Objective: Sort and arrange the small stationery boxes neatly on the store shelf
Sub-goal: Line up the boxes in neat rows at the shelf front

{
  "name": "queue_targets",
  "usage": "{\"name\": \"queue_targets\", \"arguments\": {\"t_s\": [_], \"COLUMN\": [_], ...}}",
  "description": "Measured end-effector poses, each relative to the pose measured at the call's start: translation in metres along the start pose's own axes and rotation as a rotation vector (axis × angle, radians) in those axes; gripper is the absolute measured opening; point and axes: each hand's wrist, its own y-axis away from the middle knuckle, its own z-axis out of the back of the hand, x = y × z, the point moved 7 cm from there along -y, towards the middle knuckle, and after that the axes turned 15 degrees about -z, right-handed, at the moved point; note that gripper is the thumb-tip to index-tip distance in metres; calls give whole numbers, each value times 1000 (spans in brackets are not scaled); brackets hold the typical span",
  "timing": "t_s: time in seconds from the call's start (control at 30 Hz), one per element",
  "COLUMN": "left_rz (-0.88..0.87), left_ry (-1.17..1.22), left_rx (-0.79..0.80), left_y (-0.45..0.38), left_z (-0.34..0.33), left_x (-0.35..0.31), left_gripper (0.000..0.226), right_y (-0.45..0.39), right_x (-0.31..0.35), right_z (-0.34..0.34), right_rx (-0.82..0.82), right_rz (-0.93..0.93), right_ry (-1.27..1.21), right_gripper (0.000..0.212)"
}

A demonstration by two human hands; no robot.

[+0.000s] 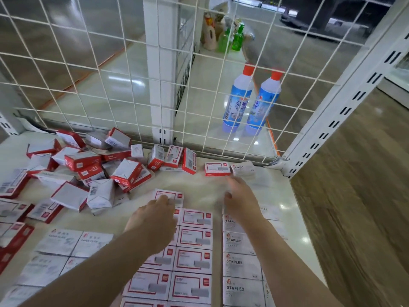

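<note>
Head view: left hand [158,209] touches a flat red-framed box [169,197], long axis left-right.

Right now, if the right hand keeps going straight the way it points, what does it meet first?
Probably the white STAPLES box just beyond the right hand, beside the red-framed box; motion blur leaves depth unclear.

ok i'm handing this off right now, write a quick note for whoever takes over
Left hand: fingers on a red-framed box at the far end of the red rows; grip unclear.
Right hand: open, empty, reaching toward a grey staples box by the mesh.
Done: red-framed rows in the middle, staples column on the right, paper clip boxes on the left, all flat and lined up.
Left: the jumbled pile at back left, a few upright boxes along the mesh, and a loose red box beside the grey one.
</note>
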Motion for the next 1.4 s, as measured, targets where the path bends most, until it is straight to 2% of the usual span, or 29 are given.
{"name": "queue_targets", "arguments": {"t_s": [0.2,0.3,0.4,0.53,0.67,0.77,0.97,1.17,1.27,1.4], "left_rz": [-16,-32,-22,-19,-38,-35,-27,-12,-1,32], "left_ry": [51,45,78,97,91,94,96,102,122,176], "left_rx": [36,35,24,6,-11,-8,-11,-8,7,52], "left_y": [-6,-7,-8,-7,-6,-5,-5,-4,-3,0], "left_z": [1,1,2,2,3,3,3,2,2,2], "left_x": [9,8,11,12,11,10,11,10,9,10], "left_gripper": [40,40,39,38,35,37,36,38,40,42], "right_y": [-25,-31,-31,-26,-27,-29,-27,-34,-33,-23], "right_x": [9,10,12,18,14,12,16,11,7,3], "right_z": [-15,-20,-17,-9,-16,-17,-5,-20,-19,-18], "right_rx": [42,68,15,-74,-55,-40,-186,-77,-110,-136], "right_rz": [-25,-39,-36,0,-16,-30,3,-43,-86,-133], "right_ry": [110,146,128,55,66,17,-26,45,57,66], "right_gripper": [57,56,53,38,54,52,32,39,34,40]}}
